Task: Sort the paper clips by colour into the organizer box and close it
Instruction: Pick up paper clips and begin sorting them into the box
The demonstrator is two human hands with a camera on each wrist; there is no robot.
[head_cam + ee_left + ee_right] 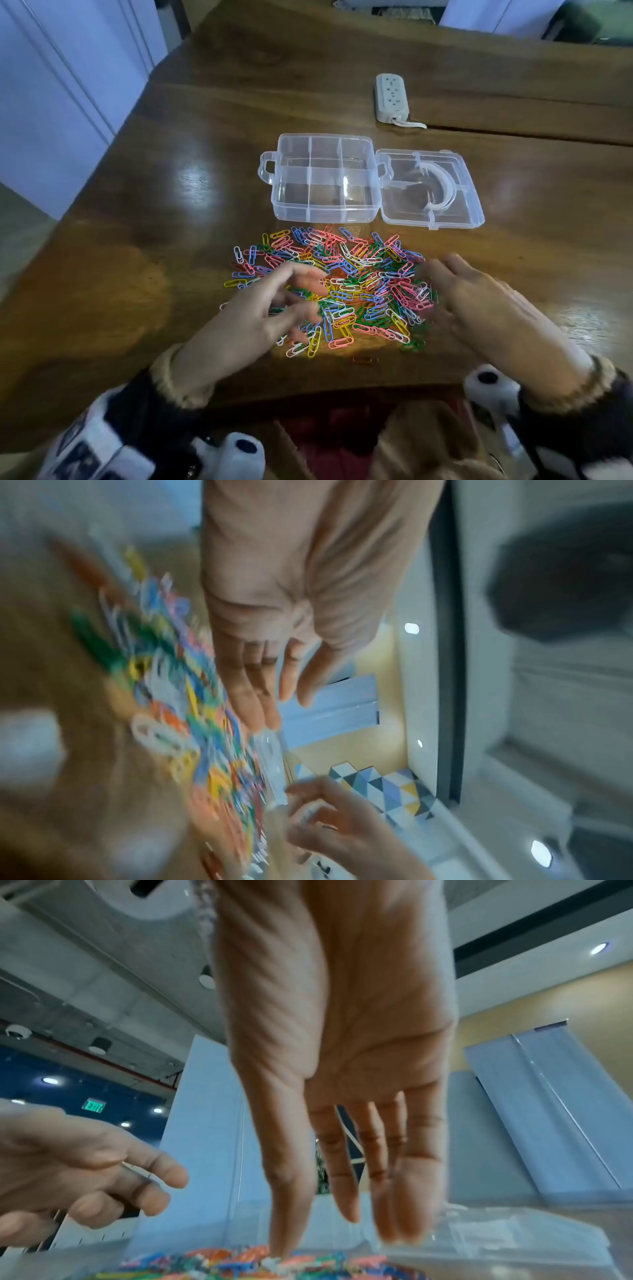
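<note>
Hands (260,308) (479,301) over paper clips (356,284), fingers loosely spread, holding nothing, organizer box (325,178) open

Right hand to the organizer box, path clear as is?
Likely yes. The right hand, fingers extended, is over the clip pile; the organizer box sits open just beyond, with nothing standing between them.

the worktop (144,212) was brown wood with a glossy, reflective finish and visible grain. the organizer box (325,178) and its lid (431,188) were clear, smooth plastic. the paper clips (342,284) had smooth coloured coatings. the power strip (392,97) looked like matt whitish plastic. the sleeve cuffs (178,383) were fuzzy tan cloth.
</note>
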